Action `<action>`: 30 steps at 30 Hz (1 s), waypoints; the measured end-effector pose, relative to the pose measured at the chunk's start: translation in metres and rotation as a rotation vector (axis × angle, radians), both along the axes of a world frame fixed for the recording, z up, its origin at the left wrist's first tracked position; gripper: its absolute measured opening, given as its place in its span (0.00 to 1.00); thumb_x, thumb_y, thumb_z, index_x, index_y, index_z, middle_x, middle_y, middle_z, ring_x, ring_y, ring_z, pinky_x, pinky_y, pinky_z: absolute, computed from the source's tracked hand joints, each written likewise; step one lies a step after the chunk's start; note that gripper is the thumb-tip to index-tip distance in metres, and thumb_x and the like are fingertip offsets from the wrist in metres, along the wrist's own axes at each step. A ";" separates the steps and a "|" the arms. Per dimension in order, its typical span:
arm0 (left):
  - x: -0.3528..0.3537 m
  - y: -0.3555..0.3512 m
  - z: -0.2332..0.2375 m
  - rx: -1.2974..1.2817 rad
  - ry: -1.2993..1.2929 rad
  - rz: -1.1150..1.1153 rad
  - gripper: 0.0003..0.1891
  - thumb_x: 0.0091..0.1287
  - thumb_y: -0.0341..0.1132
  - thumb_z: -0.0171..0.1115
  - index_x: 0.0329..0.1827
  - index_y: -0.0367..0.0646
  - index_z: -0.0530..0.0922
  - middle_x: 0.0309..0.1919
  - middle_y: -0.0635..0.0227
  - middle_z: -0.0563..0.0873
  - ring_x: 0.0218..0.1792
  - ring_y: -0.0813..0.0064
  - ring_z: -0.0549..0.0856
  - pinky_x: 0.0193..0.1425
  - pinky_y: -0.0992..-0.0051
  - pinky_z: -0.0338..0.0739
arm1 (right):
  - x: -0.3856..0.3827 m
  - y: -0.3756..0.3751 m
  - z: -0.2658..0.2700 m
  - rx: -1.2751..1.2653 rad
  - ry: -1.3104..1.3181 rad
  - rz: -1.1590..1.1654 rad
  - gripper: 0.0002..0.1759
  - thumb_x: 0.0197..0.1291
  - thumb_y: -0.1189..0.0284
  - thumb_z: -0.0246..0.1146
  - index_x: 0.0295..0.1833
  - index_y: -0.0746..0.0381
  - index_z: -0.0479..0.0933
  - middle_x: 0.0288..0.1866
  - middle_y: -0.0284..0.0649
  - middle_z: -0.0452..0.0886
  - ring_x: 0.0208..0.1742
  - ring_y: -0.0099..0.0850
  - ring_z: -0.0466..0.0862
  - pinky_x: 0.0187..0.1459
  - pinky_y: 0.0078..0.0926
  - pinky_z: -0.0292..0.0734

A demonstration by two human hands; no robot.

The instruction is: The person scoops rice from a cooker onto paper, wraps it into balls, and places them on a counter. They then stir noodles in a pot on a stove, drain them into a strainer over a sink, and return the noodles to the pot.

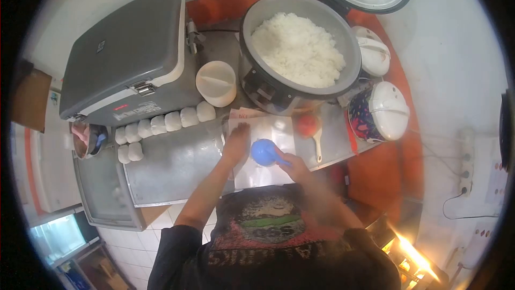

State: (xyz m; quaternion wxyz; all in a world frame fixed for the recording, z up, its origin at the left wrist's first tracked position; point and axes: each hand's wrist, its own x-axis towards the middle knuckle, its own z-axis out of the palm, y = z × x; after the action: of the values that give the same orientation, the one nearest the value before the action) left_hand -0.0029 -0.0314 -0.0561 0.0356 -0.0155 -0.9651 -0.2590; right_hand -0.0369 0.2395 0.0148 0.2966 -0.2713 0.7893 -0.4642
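My right hand (pixel 295 169) is closed around the handle of a blue rounded scoop (pixel 264 152). The scoop is over a sheet of white wrapping paper (pixel 257 174), its domed side facing up; I cannot see what is under it. At the left side of the paper, my left hand (pixel 237 142) lies with its fingers stretched forward, touching the sheet. To the right of the paper, a red rounded scoop or bowl (pixel 308 125) sits beside a pale-handled paddle (pixel 317 142). Behind both hands stands a large cooker (pixel 263 83) heaped with white rice (pixel 300 48).
Several white rounded bundles (pixel 173 121) line the metal counter (pixel 166 174) before a grey cooler box (pixel 123 54). A beige container (pixel 216 83) stands left of the cooker. Two lidded tubs (pixel 387 112) are at the right. A flame (pixel 413 252) burns at lower right.
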 end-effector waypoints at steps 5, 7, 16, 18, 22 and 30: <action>-0.005 0.006 0.028 0.042 -0.224 0.025 0.31 0.58 0.25 0.55 0.70 0.34 0.69 0.67 0.47 0.74 0.65 0.50 0.77 0.69 0.56 0.71 | -0.002 0.024 0.006 -0.070 -0.148 -0.476 0.38 0.63 0.81 0.61 0.79 0.55 0.62 0.57 0.35 0.81 0.49 0.21 0.77 0.53 0.21 0.73; -0.018 0.006 0.040 0.140 -0.234 0.070 0.29 0.60 0.29 0.56 0.68 0.35 0.71 0.63 0.47 0.76 0.60 0.50 0.79 0.65 0.56 0.74 | -0.011 0.042 -0.013 -0.124 0.031 -0.738 0.38 0.61 0.81 0.62 0.78 0.57 0.64 0.58 0.40 0.81 0.49 0.25 0.79 0.53 0.23 0.74; -0.085 0.009 0.025 -0.173 -0.343 -0.048 0.22 0.60 0.35 0.59 0.59 0.41 0.80 0.50 0.51 0.83 0.55 0.50 0.82 0.59 0.58 0.78 | -0.104 0.115 -0.078 0.226 0.739 -1.001 0.34 0.54 0.82 0.62 0.71 0.67 0.70 0.52 0.52 0.81 0.55 0.50 0.81 0.60 0.41 0.73; -0.075 0.021 0.034 -0.347 -0.287 0.041 0.22 0.62 0.35 0.59 0.59 0.41 0.80 0.53 0.51 0.83 0.57 0.50 0.81 0.60 0.58 0.77 | -0.117 0.114 -0.083 0.301 0.912 -0.977 0.31 0.54 0.82 0.61 0.67 0.68 0.74 0.46 0.50 0.81 0.51 0.50 0.81 0.58 0.42 0.74; -0.039 0.030 0.004 -0.448 -0.087 0.049 0.22 0.62 0.34 0.59 0.60 0.39 0.79 0.58 0.50 0.82 0.59 0.53 0.82 0.62 0.60 0.77 | -0.105 0.062 -0.027 0.339 0.873 -1.097 0.23 0.52 0.81 0.61 0.56 0.68 0.81 0.43 0.50 0.82 0.48 0.48 0.81 0.57 0.42 0.74; -0.054 0.044 0.033 0.126 -0.083 0.199 0.21 0.57 0.36 0.62 0.54 0.37 0.80 0.53 0.49 0.82 0.53 0.55 0.83 0.62 0.60 0.75 | -0.080 -0.058 -0.046 0.160 0.618 -0.264 0.18 0.52 0.82 0.57 0.49 0.63 0.83 0.51 0.49 0.82 0.57 0.49 0.78 0.60 0.44 0.73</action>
State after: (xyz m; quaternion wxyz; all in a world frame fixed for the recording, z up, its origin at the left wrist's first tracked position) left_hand -0.0569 0.0126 -0.0229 0.0221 0.0935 -0.9444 -0.3145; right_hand -0.1173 0.1817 -0.0314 0.0010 -0.2705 0.9040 -0.3310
